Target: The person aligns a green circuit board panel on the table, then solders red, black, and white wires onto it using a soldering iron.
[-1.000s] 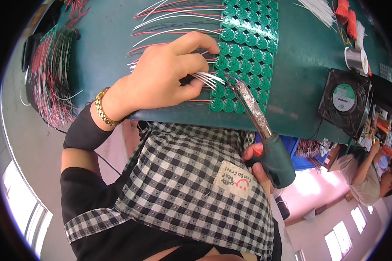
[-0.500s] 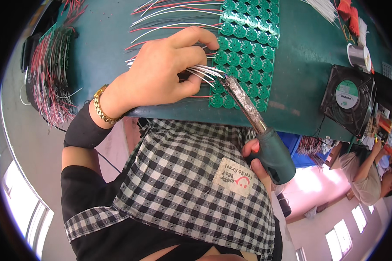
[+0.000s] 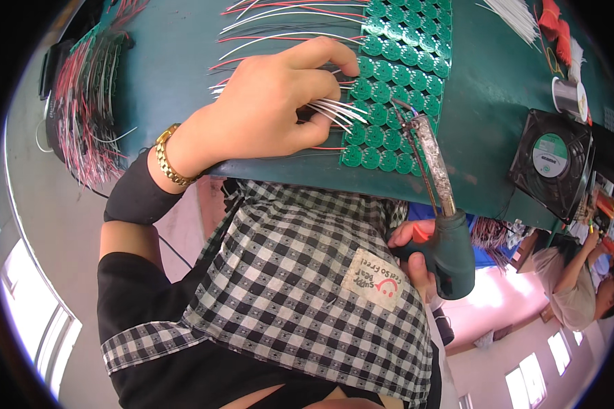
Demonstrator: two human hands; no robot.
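- Pinching a small bundle of white wires [image 3: 334, 112], the left hand [image 3: 266, 112] is curled down onto the green worktop [image 3: 177, 75], fingers closed together on the strands so their bare ends fan out toward the panel of round green circuit boards [image 3: 396, 82].
- The index finger stretches forward and presses near the panel's edge, which looks like a way to steady both hand and wire against the boards.
- The right hand [image 3: 416, 262] is wrapped tight around the dark green handle of the soldering iron [image 3: 433, 184], low at the table's near edge, the crusted metal barrel angled up so the tip lands on the boards just beside the wire ends.
- That low grip keeps fingers well away from the hot end, I'd judge.
- Loose red and white wires [image 3: 82, 102] are heaped at the left of the table, more lie across the top.
- A black fan [image 3: 551, 160] sits at the right, near the work, likely for fumes; a solder spool [image 3: 567, 95] stands behind it.
- Another person [image 3: 580, 286] works at far right.
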